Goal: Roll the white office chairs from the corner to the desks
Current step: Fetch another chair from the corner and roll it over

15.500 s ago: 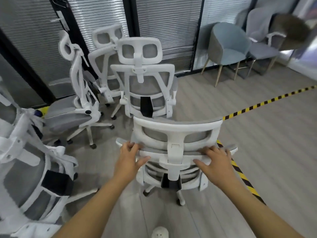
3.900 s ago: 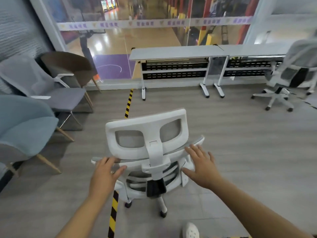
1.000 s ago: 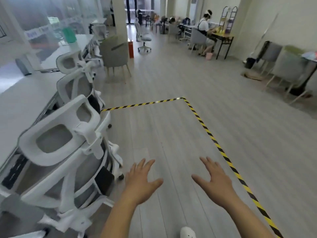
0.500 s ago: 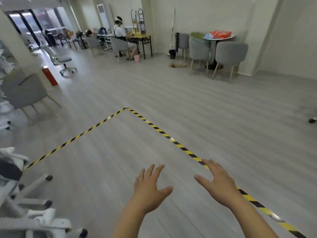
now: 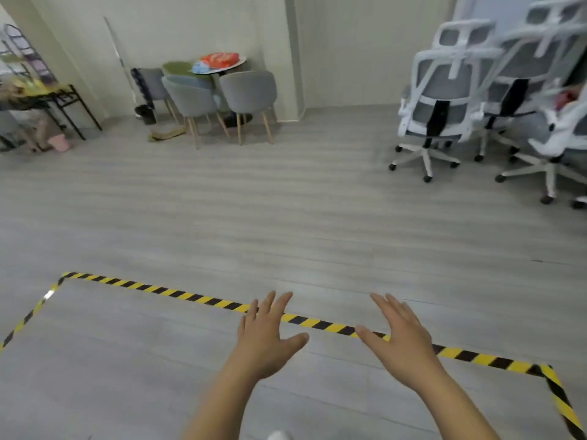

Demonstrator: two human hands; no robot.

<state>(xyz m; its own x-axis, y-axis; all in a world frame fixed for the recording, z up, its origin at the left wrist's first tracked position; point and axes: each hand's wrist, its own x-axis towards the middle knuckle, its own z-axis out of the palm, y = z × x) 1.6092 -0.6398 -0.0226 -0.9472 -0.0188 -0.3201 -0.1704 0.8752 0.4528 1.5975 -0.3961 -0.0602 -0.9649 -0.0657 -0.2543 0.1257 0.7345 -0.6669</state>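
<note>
Head view: both hands, left [image 5: 265, 339] and right [image 5: 401, 342], spread, empty, white office chairs [image 5: 441, 100] well apart, far right.

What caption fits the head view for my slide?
Both hands, left and right, open and empty over striped tape; white chairs wait far right.

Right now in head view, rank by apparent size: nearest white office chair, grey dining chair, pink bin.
1. White office chair
2. Grey dining chair, farther off, so true size is unsure
3. Pink bin
</note>
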